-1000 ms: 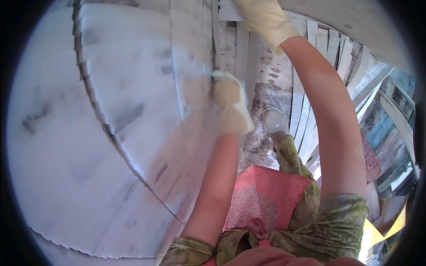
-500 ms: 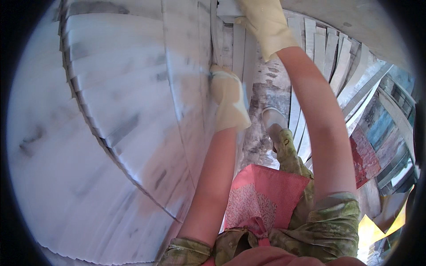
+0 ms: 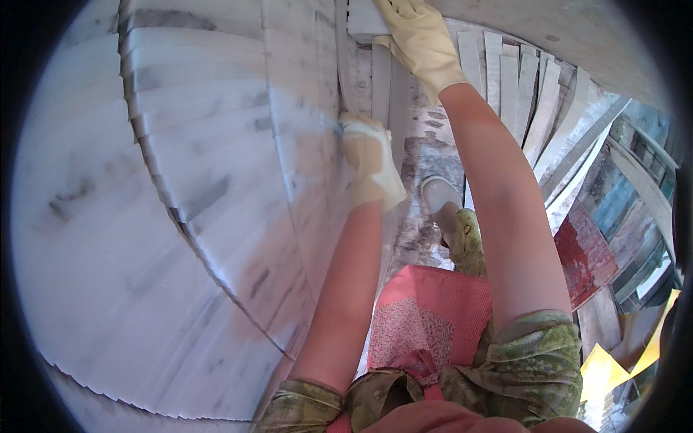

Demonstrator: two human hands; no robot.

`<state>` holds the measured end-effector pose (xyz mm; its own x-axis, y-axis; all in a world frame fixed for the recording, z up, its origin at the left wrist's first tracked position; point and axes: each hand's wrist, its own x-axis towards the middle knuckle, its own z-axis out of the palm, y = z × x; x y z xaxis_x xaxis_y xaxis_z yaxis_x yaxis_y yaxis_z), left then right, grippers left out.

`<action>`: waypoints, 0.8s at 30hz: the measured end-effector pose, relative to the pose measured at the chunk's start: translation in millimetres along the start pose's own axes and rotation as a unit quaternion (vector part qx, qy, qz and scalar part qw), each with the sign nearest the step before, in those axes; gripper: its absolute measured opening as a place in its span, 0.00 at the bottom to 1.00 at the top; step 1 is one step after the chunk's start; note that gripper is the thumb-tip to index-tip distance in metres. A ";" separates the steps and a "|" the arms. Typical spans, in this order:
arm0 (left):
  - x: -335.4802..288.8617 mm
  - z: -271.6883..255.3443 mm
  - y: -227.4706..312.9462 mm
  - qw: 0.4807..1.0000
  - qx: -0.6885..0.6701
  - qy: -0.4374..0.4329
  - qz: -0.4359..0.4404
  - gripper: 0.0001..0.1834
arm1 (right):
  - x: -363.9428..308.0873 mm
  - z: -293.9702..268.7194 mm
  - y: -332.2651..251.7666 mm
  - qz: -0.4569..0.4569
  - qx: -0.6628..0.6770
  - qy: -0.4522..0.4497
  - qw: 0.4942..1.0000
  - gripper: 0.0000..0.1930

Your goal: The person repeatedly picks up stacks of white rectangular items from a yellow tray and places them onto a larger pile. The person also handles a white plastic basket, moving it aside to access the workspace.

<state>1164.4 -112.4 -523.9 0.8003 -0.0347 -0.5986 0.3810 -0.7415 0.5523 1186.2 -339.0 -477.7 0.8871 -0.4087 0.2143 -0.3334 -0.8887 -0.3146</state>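
Tall rows of thin white pieces with grey marbling form a stack [image 3: 202, 151] that fills my left side. My left hand [image 3: 372, 162], in a cream rubber glove, is closed against the right side of this stack. Its fingertips are turned into the stack, so what they grip does not show. Farther off, my right hand [image 3: 422, 47], in a matching glove, is closed around the end of a white block [image 3: 365, 23]. The thumb presses its near side and the fingers lie over the top, partly cut by the picture's edge.
Long pale strips [image 3: 509, 94] lie side by side on the stained floor [image 3: 433, 137], right of my hands. My shoe [image 3: 439, 193] stands between them and the stack. A worn red panel [image 3: 583, 252] and a yellow sheet [image 3: 606, 372] lie at the right. A beige surface [image 3: 570, 40] borders the far right.
The view has shifted slightly. My right hand and forearm appear a little farther left and lower, showing more of the fingers. My left hand stays at the stack's side.
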 end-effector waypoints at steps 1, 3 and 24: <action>-3.7 0.0 -1.2 0.999 0.022 0.010 0.048 0.09 | 0.1 1.6 -1.0 0.002 -0.014 -0.004 1.000 0.48; -14.0 -2.1 0.1 0.987 0.062 0.012 0.149 0.11 | -1.2 3.4 -3.7 0.007 -0.025 -0.013 1.000 0.47; -50.5 -21.9 42.1 0.981 -0.189 -0.025 0.033 0.16 | 39.6 0.8 -15.5 0.018 -0.193 -0.171 0.966 0.18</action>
<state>1150.1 -127.2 -457.7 0.8090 -0.1143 -0.5765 0.4809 -0.4351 0.7612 1226.8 -341.3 -465.1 0.9043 -0.4069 -0.1292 -0.4015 -0.9134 0.0666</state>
